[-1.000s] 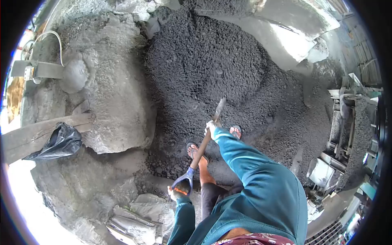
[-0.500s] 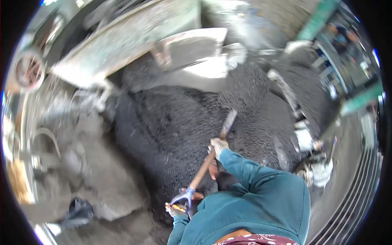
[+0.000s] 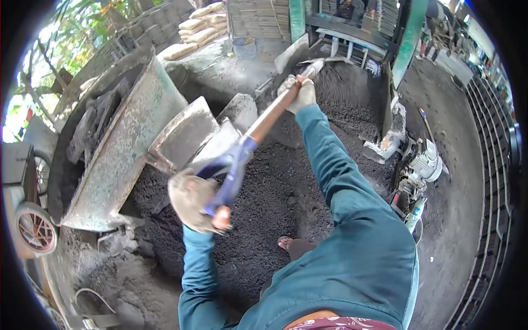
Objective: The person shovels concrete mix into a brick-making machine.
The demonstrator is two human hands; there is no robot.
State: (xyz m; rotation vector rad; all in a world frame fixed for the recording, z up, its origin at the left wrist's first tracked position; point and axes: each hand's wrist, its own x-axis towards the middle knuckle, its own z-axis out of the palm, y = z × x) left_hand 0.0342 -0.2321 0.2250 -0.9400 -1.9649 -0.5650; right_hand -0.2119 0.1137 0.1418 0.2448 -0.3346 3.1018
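Observation:
A shovel [image 3: 270,116] stretches away from me, its wooden shaft slanting up to the far right. My left hand [image 3: 191,199], in a worn light glove with bare fingertips, is closed round the blue D-shaped handle [image 3: 235,170]. Far down the shaft, close to the metal socket, my gloved right hand [image 3: 301,94] grips the wood. Most of the blade is hidden by the dark grainy mix [image 3: 344,82] at the far end, which looks streaked by motion. Below the shovel, more dark mix [image 3: 264,203] covers the ground around my sandalled foot [image 3: 284,242].
A large tilted metal drum [image 3: 124,148] and a metal chute [image 3: 184,135] stand left. Stacked bags [image 3: 203,25] and a bucket [image 3: 244,48] are behind. Right lie a motor [image 3: 426,163] and a metal grating [image 3: 495,165]. A person [image 3: 352,10] is beyond the green frame [image 3: 410,47].
Both hands have pushed the shovel up and forward, carrying its load from over the near heap to the far end by the green frame. My view has tilted up.

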